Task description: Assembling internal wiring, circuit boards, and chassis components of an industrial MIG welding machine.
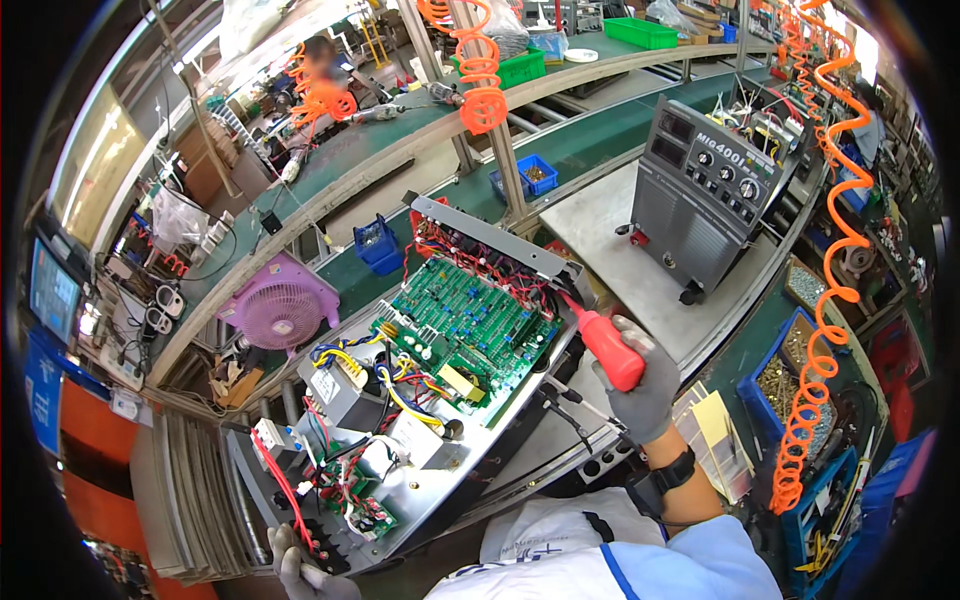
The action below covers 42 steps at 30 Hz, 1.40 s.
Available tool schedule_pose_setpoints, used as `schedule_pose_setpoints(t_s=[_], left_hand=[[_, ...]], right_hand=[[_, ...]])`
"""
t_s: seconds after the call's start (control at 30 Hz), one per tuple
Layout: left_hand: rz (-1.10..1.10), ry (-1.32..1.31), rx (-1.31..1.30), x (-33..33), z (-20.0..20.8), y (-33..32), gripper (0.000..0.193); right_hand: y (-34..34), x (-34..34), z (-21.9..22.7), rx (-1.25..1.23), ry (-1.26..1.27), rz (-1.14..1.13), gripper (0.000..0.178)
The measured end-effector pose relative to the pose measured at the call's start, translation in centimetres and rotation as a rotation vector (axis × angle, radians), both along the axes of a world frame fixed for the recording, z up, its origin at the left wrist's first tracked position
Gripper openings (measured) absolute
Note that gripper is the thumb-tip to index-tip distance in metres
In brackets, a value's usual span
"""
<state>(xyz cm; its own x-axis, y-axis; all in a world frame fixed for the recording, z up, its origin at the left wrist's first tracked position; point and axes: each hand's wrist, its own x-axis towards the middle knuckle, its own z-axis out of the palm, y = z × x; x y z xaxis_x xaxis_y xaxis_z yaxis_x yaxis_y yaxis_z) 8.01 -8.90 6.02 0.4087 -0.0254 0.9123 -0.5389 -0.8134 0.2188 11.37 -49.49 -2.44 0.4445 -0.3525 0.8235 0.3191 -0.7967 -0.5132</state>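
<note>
An opened welding machine chassis (470, 470) lies before me, with a green circuit board (480, 330), a grey transformer and bundled wires exposed. My right hand (645, 385), in a grey glove, is closed around a red tool (612, 350) with a thick rounded body. The tool's narrow front end points at the wires behind the right end of the grey front panel (500, 240); its tip is hidden there. My left hand (305, 570), also gloved, is at the chassis's near left corner beside black terminals and red cables (285, 480). Its fingers are stretched and apart, holding nothing visible.
A closed grey welding machine (700, 175) stands on the metal plate at the right. Orange coiled hoses (840, 270) hang on that side, above a blue bin of screws (790, 375). A purple fan (280, 305) and a small blue bin (377, 245) are at the left.
</note>
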Motion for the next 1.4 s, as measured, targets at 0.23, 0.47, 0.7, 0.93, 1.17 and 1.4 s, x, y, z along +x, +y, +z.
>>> schedule_pose_setpoints(t_s=[0.23,0.47,0.7,0.93,1.17,1.4], left_hand=[[-0.003,0.011,0.033,-0.1,0.4,0.3,0.028],[-0.041,-0.013,0.041,0.1,0.0,0.7,0.032],[-0.03,0.011,0.051,-0.3,0.5,0.4,0.029],[-0.036,0.022,0.054,-0.2,0.6,0.4,0.023],[-0.063,0.075,0.012,-0.3,0.7,0.7,0.02],[-0.1,0.081,0.017,-0.2,0.7,1.1,0.02]], right_hand=[[0.5,-0.3,1.5,-0.118,0.052,-0.03,0.054],[0.1,1.0,2.6,-0.188,0.006,0.008,0.049],[-0.2,1.9,5.5,-0.336,0.11,0.043,0.047],[-0.2,2.3,7.7,-0.443,0.29,0.093,0.048],[-0.6,0.0,7.4,-0.425,0.215,0.055,0.043],[0.6,-0.9,9.4,-0.268,0.082,0.084,0.048]])
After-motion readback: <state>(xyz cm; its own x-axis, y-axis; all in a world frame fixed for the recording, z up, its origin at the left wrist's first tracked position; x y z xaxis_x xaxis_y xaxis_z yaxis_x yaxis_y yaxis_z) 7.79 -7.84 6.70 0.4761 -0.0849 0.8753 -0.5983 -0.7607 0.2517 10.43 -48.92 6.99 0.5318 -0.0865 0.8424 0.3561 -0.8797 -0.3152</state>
